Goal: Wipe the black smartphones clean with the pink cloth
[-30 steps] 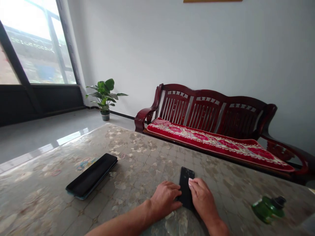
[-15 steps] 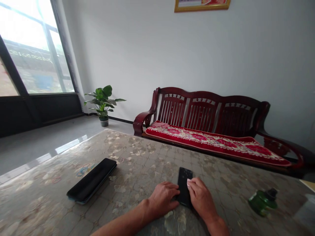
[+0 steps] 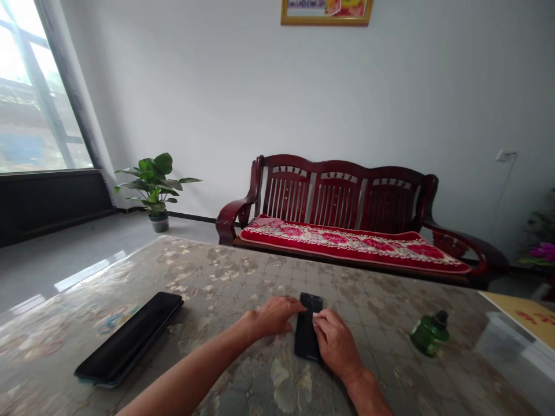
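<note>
A black smartphone [image 3: 307, 341] lies flat on the patterned tablecloth in front of me. My left hand [image 3: 277, 314] reaches in from the left, its fingers stretched out over the phone's upper left edge; whether they touch it I cannot tell. On the phone's right side rests my right hand [image 3: 337, 341], fingers curled and pinched together. A small white piece [image 3: 318, 315] shows at those fingertips, above the screen; its kind is too small to make out.
A long black case [image 3: 130, 341] lies at the left, near coloured rubber bands [image 3: 115, 319]. To the right stand a small green bottle [image 3: 429, 333] with a black cap and a clear plastic box [image 3: 511, 352]. Beyond the table [image 3: 260, 271] is a dark red wooden bench [image 3: 338, 199].
My left hand has lifted slightly and moved up along the phone's left edge. My right hand stays by the phone's right side. The whole view has turned to the right.
</note>
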Demonstrator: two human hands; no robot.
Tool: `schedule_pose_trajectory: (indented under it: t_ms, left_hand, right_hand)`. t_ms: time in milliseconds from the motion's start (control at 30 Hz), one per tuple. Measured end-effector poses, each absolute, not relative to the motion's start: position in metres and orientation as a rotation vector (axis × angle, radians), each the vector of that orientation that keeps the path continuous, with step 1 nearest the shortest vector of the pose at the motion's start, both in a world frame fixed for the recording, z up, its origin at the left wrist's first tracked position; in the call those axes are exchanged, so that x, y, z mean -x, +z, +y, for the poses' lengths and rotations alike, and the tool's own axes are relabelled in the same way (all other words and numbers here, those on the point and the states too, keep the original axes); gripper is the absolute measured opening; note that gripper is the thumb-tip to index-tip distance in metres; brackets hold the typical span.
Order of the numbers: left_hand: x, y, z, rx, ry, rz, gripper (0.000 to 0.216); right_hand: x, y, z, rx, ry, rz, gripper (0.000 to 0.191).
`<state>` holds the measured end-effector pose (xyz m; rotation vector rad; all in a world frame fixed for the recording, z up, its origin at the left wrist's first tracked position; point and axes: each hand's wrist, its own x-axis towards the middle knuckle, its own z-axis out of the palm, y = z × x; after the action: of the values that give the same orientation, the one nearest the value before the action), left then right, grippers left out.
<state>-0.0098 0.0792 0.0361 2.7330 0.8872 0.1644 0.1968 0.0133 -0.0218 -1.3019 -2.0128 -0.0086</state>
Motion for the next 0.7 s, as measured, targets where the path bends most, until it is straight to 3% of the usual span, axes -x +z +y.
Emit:
schedule_pose_trajectory:
  t_ms: [200, 700]
  left_hand:
    - [-0.026, 0.040, 0.103, -3.000, -0.005, 0.766, 0.083]
    - [-0.026, 0.045, 0.123, -2.928, -0.274, 0.870, 0.074]
  right_hand:
    - [-0.197, -0.021, 0.013, 1.282, 0.005, -1.996, 0.030]
    - [-0.199, -0.019, 0.013, 1.269, 0.003, -2.018, 0.026]
